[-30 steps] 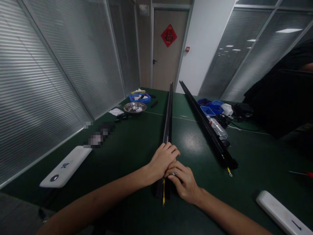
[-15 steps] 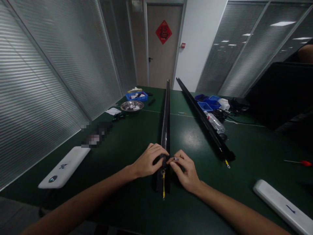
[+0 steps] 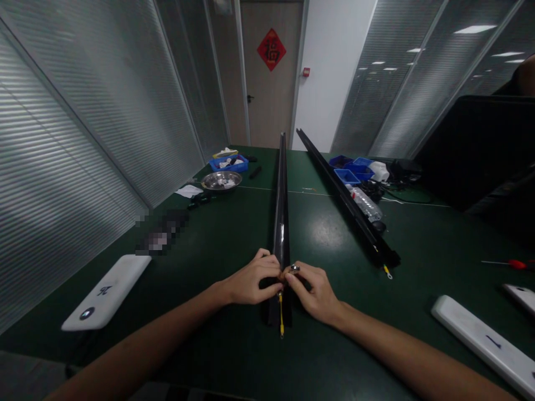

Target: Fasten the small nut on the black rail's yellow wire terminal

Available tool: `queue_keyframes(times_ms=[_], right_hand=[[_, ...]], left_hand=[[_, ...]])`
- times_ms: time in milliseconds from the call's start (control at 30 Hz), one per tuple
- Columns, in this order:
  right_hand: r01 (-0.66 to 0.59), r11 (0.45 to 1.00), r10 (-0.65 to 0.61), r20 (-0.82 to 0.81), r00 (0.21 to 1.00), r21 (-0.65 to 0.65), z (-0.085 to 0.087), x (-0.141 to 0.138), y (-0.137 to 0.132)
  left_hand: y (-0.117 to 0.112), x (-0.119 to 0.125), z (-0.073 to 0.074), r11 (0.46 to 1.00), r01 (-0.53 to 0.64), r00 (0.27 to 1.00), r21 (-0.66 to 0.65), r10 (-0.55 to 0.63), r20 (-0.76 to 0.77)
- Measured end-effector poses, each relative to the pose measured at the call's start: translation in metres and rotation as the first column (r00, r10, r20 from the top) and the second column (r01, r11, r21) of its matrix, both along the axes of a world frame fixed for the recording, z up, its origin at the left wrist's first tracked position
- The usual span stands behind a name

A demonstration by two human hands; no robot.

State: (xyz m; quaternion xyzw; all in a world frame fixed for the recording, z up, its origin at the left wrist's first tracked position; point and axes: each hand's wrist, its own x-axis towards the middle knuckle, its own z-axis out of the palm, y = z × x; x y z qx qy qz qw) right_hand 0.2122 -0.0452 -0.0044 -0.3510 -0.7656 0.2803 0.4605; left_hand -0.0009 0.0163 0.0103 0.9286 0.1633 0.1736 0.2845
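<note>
A long black rail [image 3: 281, 200] lies down the middle of the green table [image 3: 217, 239], its near end just in front of me. A yellow wire [image 3: 281, 314] with a terminal hangs out of that end. My left hand [image 3: 251, 281] curls over the rail's left side, fingers pinched at its top. My right hand [image 3: 313, 292] meets it from the right, pinching a small silvery part [image 3: 295, 268] against the rail. The two hands' fingertips touch.
A second black rail [image 3: 346, 203] lies to the right with a yellow-tipped wire. Blue bins [image 3: 351, 170], a plastic bottle [image 3: 365, 205], a metal bowl [image 3: 221, 180], white oblong covers [image 3: 106, 292] [image 3: 480, 340] and a red screwdriver [image 3: 507, 264] lie around. A dark-clothed person stands at the far right.
My left hand slid off the top of the rail to its left side, uncovering the rail's end. My right hand brought the small silvery part up to the rail. The view tilted down slightly.
</note>
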Motion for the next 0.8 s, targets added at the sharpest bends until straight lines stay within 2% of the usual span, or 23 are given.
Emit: queue_keyframes(times_ms=[333,567,800], right_hand=[[-0.074,0.997,0.075,-0.02,0.997,0.016,0.0002,0.0015,0.0019],[-0.011,0.999,0.011,-0.004,1.0,0.031,0.0007,-0.0002,-0.001],[-0.047,0.998,0.047,-0.002,0.999,0.031,0.0034,0.0,0.0002]], left_hand=[[0.0,-0.0005,-0.0001,1.0,0.003,1.0,-0.007,-0.003,0.01],[-0.0001,-0.0011,-0.0005,1.0,0.004,1.0,-0.002,-0.004,0.018],[0.0004,-0.0019,-0.0011,1.0,0.007,1.0,-0.013,-0.007,0.019]])
